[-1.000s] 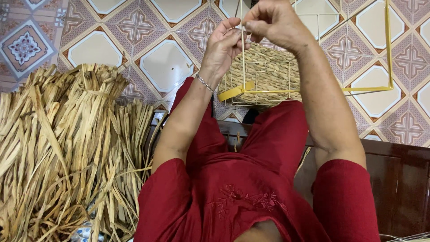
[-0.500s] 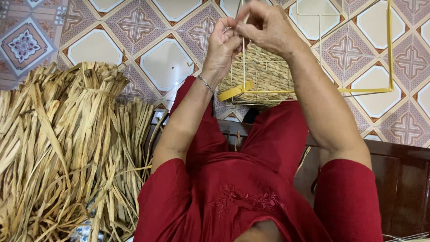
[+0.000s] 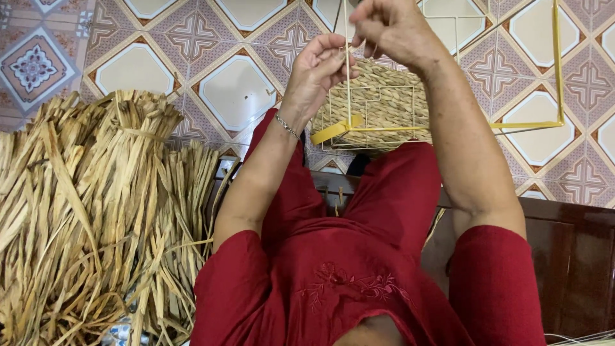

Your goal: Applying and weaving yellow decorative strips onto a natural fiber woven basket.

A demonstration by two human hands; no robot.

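Pinching one thin strand [image 3: 347,70], left hand [image 3: 317,70] and right hand [image 3: 391,29] closed above the basket frame [image 3: 378,112]; overtension could snap it, dried fibre pile [image 3: 96,211] at nine o'clock

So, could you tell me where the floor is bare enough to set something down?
Bare tiled floor lies between the straw pile and the left hand, and right of the yellow wire frame. The straw side and the woven basket by the knees are crowded.
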